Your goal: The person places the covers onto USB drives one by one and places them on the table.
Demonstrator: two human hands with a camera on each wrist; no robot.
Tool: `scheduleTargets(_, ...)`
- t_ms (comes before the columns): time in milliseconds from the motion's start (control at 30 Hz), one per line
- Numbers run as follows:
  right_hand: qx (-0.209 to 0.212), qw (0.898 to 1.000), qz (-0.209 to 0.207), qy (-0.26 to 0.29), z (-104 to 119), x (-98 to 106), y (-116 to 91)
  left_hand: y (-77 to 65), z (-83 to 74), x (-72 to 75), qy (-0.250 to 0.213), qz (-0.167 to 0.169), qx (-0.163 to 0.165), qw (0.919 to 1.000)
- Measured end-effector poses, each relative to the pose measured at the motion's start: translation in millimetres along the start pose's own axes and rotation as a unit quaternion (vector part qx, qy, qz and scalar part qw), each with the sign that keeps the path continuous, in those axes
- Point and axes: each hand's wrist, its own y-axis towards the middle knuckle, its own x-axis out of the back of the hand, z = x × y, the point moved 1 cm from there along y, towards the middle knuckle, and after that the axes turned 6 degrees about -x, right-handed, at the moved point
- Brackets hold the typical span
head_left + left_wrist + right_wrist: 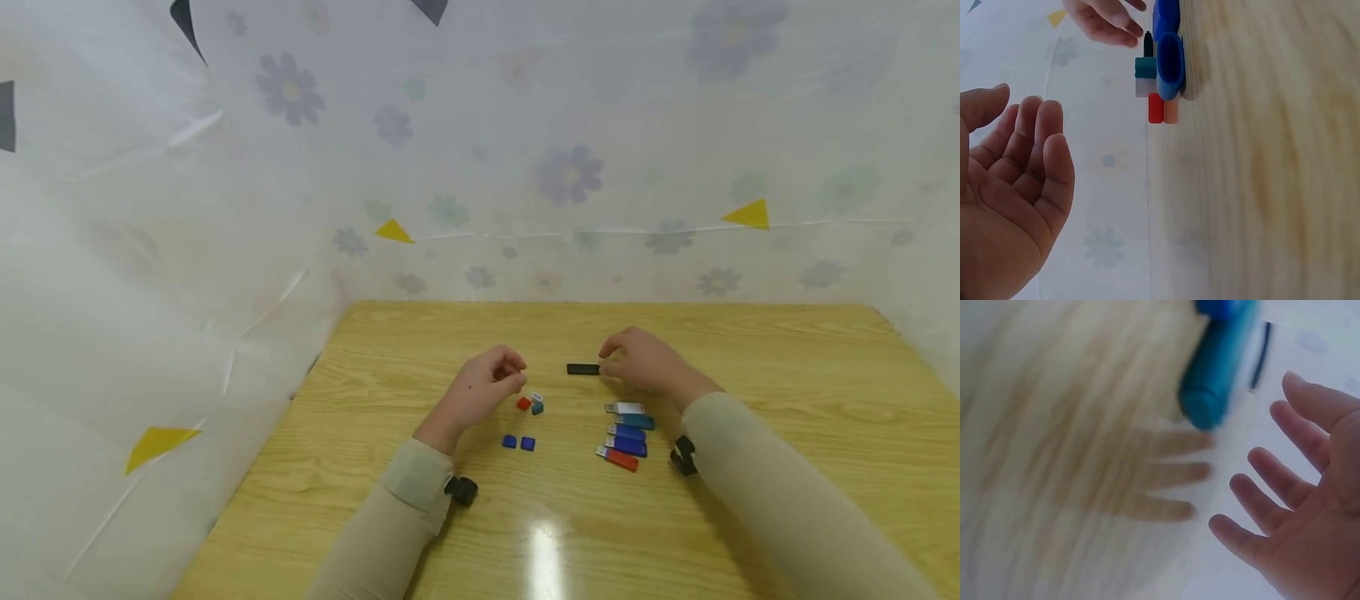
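My right hand (643,362) hovers by the right end of a black USB stick (582,369). Its fingers look spread and hold nothing in the right wrist view, with the black stick (1263,356) beyond them. Over the table's middle, my left hand (483,387) has loosely bent fingers and an empty palm. Just right of it lie a red cap (523,403), a white cap (536,397) and a teal cap (537,408). Two blue caps, one left (509,442) and one right (528,444), sit nearer the front.
Below the right hand, uncapped USB sticks lie in a column: white (628,408), teal (637,422), two blue ones (630,447) and red (622,460). The wooden table (420,333) meets a flower-patterned sheet (480,167) at the back.
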Motion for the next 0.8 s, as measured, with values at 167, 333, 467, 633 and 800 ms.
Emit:
scheduleTargets(167, 0.005, 0.999, -0.035, 0.027, -11.1, 15.1, -24.6, -0.1, -0.3, -0.2, 0.014, 0.005, 0.011, 0.9998)
scheduleTargets(333, 0.017, 0.997, -0.063, 0.045, -18.7, 25.3, -50.5, 1.6, -1.8, 0.1, 0.027, 0.012, 0.03, 0.9991)
scheduleTargets(467, 0.022, 0.995, -0.069, 0.064, -20.8, 26.2, -65.7, 2.5, -1.3, -1.0, 0.045, 0.03, 0.043, 0.9976)
scheduleTargets(633, 0.037, 0.991, -0.08, 0.098, -17.5, 24.1, -79.2, 2.8, 1.3, -2.5, 0.069, 0.056, 0.065, 0.9939)
scheduleTargets(800, 0.057, 0.987, -0.092, 0.119, -13.4, 25.1, -85.1, 8.2, 2.3, -2.8, 0.125, 0.086, 0.101, 0.9833)
